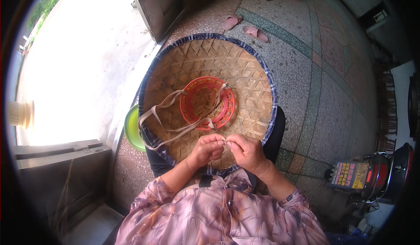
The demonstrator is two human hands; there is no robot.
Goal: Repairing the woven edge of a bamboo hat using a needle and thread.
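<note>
My left hand and my right hand meet above the near part of a large round woven bamboo basket. Both are closed, thumbs and forefingers pinched together at one spot. Whatever lies between the fingertips is too small to name. Inside the big basket, just beyond my hands, rests a red patterned bowl-shaped basket. A pale cloth strap is tied to it and loops out to the left over the rim. Brownish small bits seem to lie in its bottom. Dark blue checked cloth binds the big basket's edge.
A green basin stands on the floor left of the big basket. Two pink slippers lie beyond it on the speckled tiles. An open doorway with a door panel is at left. A black and red motor vehicle part stands at right.
</note>
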